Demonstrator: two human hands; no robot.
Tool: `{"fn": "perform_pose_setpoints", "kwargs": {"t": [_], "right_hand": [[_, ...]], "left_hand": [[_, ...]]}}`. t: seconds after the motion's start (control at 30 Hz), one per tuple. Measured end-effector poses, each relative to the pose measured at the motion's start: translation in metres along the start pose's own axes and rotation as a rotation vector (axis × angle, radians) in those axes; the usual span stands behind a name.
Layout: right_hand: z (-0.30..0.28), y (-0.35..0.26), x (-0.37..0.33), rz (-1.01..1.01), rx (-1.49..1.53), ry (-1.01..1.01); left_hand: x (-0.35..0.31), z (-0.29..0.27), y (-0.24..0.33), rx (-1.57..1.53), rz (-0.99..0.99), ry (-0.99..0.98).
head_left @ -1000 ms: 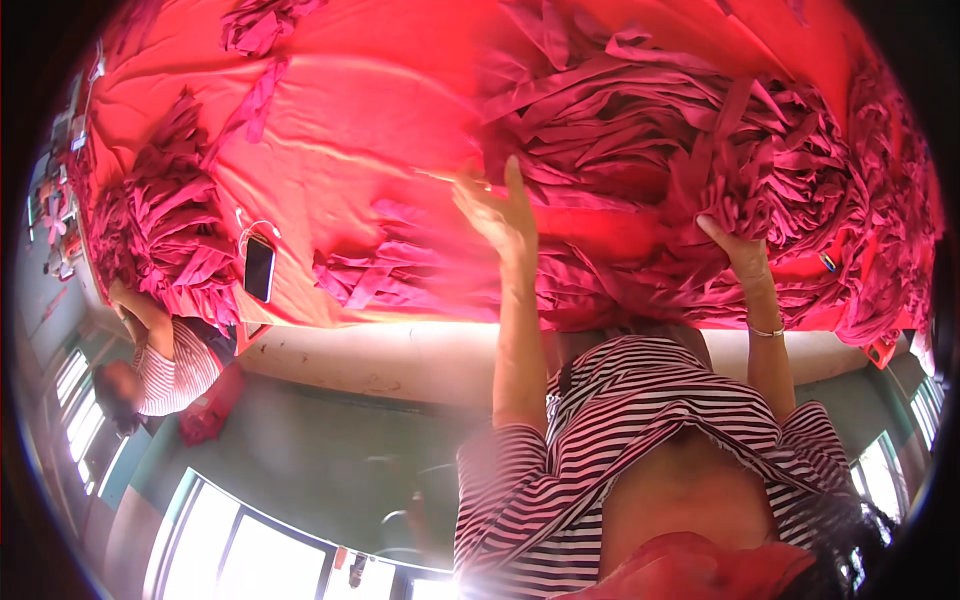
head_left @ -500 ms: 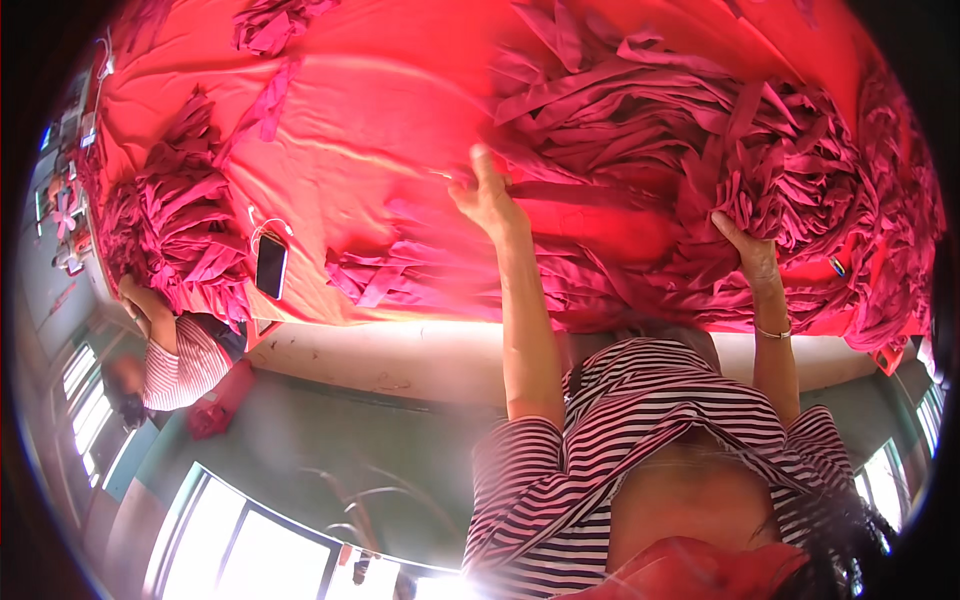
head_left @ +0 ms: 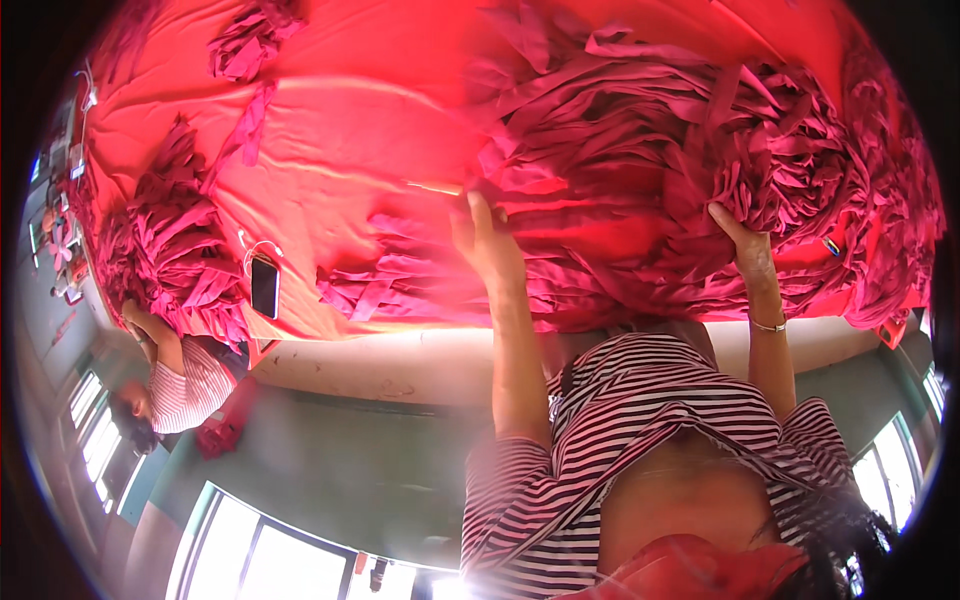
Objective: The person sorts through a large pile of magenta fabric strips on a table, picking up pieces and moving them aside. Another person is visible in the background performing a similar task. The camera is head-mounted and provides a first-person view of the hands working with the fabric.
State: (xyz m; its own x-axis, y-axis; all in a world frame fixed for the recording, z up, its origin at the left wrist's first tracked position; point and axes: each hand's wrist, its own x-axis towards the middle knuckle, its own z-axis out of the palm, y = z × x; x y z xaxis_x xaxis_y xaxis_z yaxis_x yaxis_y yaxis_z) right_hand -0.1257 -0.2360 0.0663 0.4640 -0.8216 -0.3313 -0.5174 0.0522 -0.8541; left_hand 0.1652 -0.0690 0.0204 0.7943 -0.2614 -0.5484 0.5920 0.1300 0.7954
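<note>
Long maroon fabric strips (head_left: 620, 120) lie in a tangled, layered heap on a red cloth (head_left: 340, 150) spread over the table. My right hand (head_left: 748, 245) grips a bunch of them at the right of the heap, thumb on top and fingers hidden beneath the fabric. My left hand (head_left: 490, 245) is over the strips at the heap's left side. It is blurred, with the thumb raised and closed against what looks like a maroon strip. A thin, light-coloured sliver (head_left: 435, 187) shows just beyond it; whether I hold that too is unclear.
A phone (head_left: 265, 287) with a white cable lies at left on the cloth. Further left, another person's hands (head_left: 140, 325) touch a second maroon pile (head_left: 175, 245). A smaller bundle (head_left: 250, 42) lies at the far left. A small dark oval thing (head_left: 832, 246) sits right of my right hand.
My left hand has moved a little left and toward me along the strips. My right hand keeps its grip in nearly the same place. The view has shifted slightly.
</note>
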Motion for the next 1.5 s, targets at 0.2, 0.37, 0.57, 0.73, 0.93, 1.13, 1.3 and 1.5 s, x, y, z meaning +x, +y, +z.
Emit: {"fn": "perform_pose_setpoints", "kwargs": {"t": [0.2,0.37,0.57,0.73,0.93,1.13,1.3,1.5], "right_hand": [[0.004,-0.011,0.002,-0.014,0.045,-0.019],[0.007,-0.010,0.003,-0.021,0.076,-0.023],[0.010,-0.002,-0.001,0.016,0.247,-0.037],[0.002,0.025,0.000,-0.490,-0.582,-0.019],[-0.001,0.019,-0.004,-0.769,-1.231,-0.043],[0.019,-0.006,-0.001,-0.358,-0.567,-0.009],[0.003,0.026,-0.005,-0.313,-0.809,-0.140],[0.018,0.002,0.001,-0.160,-0.186,-0.002]], "left_hand": [[-0.023,-0.029,-0.004,0.164,0.083,-0.078],[-0.026,-0.030,-0.012,0.029,0.141,-0.060],[-0.013,-0.041,-0.004,0.486,0.244,-0.036],[-0.017,-0.025,0.002,0.137,0.005,0.161],[-0.019,-0.002,-0.040,0.797,0.382,-0.141],[0.005,0.012,-0.099,0.974,0.897,-0.250],[0.004,-0.005,-0.043,0.008,-0.300,-0.030],[0.034,-0.105,-0.016,0.331,0.315,-0.096]]}}
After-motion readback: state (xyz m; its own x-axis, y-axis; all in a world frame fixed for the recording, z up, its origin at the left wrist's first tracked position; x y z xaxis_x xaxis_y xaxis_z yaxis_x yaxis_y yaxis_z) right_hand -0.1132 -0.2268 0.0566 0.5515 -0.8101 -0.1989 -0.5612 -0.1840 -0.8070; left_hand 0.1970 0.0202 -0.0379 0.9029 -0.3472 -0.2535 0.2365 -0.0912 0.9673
